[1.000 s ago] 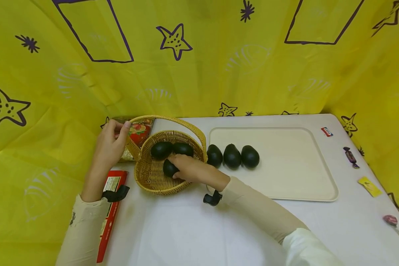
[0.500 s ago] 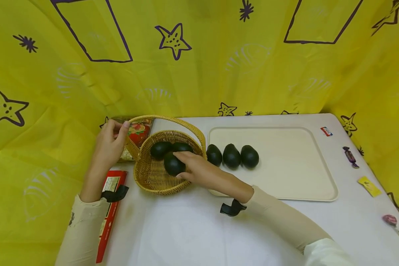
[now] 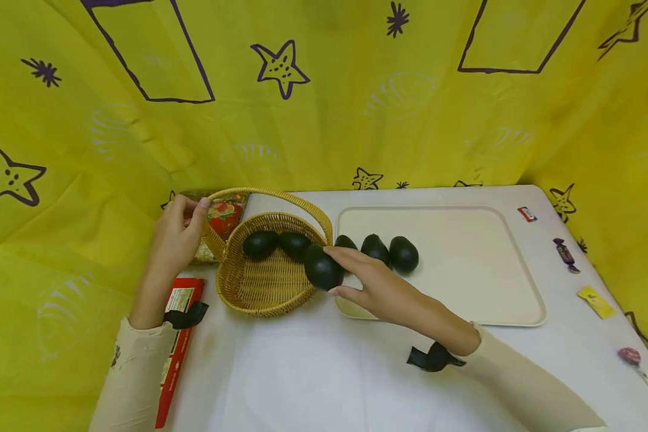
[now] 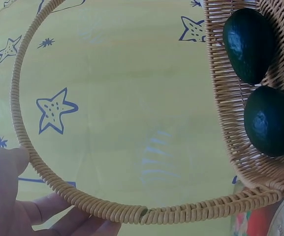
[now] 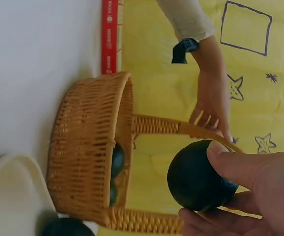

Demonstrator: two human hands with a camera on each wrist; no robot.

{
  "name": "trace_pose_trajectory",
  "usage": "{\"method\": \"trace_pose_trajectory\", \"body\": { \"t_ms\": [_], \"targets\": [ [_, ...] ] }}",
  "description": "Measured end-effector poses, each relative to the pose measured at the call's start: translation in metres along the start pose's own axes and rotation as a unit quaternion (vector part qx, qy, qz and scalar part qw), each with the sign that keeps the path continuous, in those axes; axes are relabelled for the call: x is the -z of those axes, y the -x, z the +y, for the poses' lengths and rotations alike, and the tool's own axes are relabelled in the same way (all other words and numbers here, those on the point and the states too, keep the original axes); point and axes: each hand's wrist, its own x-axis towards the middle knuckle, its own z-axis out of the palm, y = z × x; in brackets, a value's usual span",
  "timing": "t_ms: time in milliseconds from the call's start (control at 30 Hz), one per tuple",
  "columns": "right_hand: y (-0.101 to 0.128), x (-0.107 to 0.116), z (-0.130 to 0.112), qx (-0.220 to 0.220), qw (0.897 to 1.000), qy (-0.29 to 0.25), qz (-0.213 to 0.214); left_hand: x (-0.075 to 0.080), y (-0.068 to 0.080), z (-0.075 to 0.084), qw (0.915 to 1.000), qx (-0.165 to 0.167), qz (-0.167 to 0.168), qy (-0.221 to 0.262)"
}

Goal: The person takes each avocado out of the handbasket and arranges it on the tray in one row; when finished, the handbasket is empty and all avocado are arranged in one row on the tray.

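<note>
On the white tabletop (image 3: 302, 372), the cream tray (image 3: 480, 282) sits at three o'clock of the wicker basket (image 3: 259, 288), three dark avocados (image 3: 403, 254) lined along its near-left part. Left hand (image 3: 178, 237), fingers curled round the basket handle (image 3: 218, 195) at nine o'clock, pins it down; good, that should stop it tipping. Two avocados (image 4: 269, 120) lie inside at the basket's twelve o'clock. Right hand (image 3: 380, 285) pinches the lifted avocado (image 3: 323, 268) over the rim at three o'clock, thumb and fingers wrapped round it. Best, I'd say, to clear the rim, carry it level, and set it beside the row without nudging the neighbours.
</note>
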Motion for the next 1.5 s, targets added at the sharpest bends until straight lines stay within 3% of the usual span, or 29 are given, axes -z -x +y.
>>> {"method": "trace_pose_trajectory", "body": {
  "t_ms": [333, 500, 700, 1033, 1500],
  "targets": [
    [0.052, 0.033, 0.025, -0.062, 0.995, 0.017, 0.074, 0.001, 0.001, -0.001, 1.0000, 0.001, -0.006, -0.005],
    [0.072, 0.050, 0.048, -0.113, 0.988, 0.021, 0.106, 0.001, 0.002, -0.002, 1.0000, -0.002, -0.003, 0.001],
    [0.089, 0.064, 0.084, -0.139, 0.979, 0.041, 0.141, 0.001, 0.001, -0.002, 1.0000, -0.007, 0.003, -0.005],
    [0.101, 0.066, 0.133, -0.179, 0.975, 0.035, 0.130, 0.001, 0.001, -0.002, 1.0000, -0.005, -0.001, -0.004],
    [0.100, 0.054, 0.166, -0.213, 0.972, 0.037, 0.092, 0.000, 0.000, 0.000, 0.9999, 0.001, -0.010, -0.006]
  ]
}}
